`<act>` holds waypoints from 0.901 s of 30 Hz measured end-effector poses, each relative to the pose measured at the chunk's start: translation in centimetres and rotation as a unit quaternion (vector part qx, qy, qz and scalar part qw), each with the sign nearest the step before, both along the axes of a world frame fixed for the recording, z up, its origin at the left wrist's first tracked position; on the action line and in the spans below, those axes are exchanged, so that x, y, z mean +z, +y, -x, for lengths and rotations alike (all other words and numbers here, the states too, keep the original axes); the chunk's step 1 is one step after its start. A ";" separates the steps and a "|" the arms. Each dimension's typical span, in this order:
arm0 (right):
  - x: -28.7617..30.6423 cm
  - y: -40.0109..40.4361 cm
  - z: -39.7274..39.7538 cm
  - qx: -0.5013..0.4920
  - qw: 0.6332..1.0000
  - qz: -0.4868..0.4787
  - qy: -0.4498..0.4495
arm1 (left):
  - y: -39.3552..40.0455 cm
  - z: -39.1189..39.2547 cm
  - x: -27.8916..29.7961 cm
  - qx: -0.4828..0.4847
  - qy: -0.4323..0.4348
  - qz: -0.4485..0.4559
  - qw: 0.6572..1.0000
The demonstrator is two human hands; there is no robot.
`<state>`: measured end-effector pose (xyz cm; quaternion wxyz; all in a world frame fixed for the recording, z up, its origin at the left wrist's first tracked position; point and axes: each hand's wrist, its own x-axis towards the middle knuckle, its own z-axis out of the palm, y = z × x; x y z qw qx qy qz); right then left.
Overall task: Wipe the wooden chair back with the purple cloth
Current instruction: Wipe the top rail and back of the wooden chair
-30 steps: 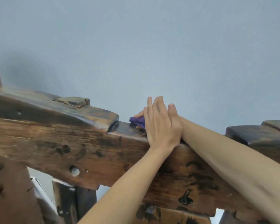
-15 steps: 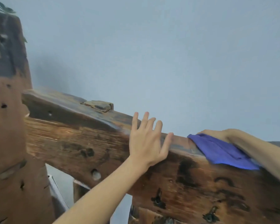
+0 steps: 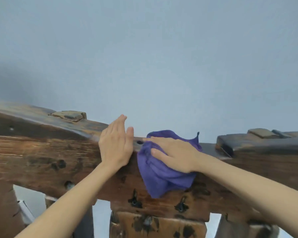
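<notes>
Your right hand (image 3: 175, 154) has swept the purple cloth (image 3: 162, 174) back from 3 o'clock, grip pressing it flat onto the chair back (image 3: 41, 157) center beside your released, open left hand (image 3: 115, 146); wiping continues.

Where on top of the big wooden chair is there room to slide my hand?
Free: the dark top rail of the wooden chair back between the small wooden block and the left hand, and the short stretch between the purple cloth and the raised dark wooden end piece. Crowded: the middle, where the right hand presses the cloth beside the left hand.
</notes>
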<state>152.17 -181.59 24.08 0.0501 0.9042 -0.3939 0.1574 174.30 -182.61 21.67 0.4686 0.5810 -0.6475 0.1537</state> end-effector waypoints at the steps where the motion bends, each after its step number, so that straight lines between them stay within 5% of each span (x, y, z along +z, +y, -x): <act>1: -1.4 1.4 2.7 -0.010 0.996 0.080 0.035 | 0.0 0.6 0.4 -0.001 0.023 -0.001 1.000; 4: -6.2 4.5 11.9 -0.079 0.968 0.221 0.083 | 0.9 6.3 1.2 -0.113 0.044 -0.048 0.991; 8: -9.3 7.7 25.3 -0.220 0.927 0.291 0.084 | 2.5 16.4 2.2 -0.306 -0.088 -0.063 0.946; 10: -9.9 8.6 30.2 -0.307 0.917 0.254 -0.027 | 2.8 20.8 2.9 -0.357 -0.125 -0.067 0.923; 13: -9.3 9.5 36.5 -0.441 0.829 0.255 -0.231 | 2.5 28.0 4.6 -0.388 -0.182 -0.075 0.900; 16: -6.0 8.5 40.1 -0.455 0.775 0.234 -0.371 | 1.1 35.3 6.6 -0.391 -0.272 -0.174 0.862; 19: -1.2 6.6 40.4 -0.462 0.794 0.261 -0.296 | 0.7 42.0 7.7 -0.345 -0.361 -0.237 0.833; 22: 2.8 5.0 41.1 -0.498 0.806 0.268 -0.175 | 0.8 48.7 8.6 -0.346 -0.311 -0.248 0.850; 24: 4.6 4.4 42.8 -0.532 0.800 0.200 -0.194 | 0.2 51.7 9.0 -0.367 -0.222 -0.270 0.862; 27: 5.6 4.8 46.1 -0.484 0.787 0.053 -0.378 | -0.4 53.7 8.5 -0.354 -0.198 -0.274 0.872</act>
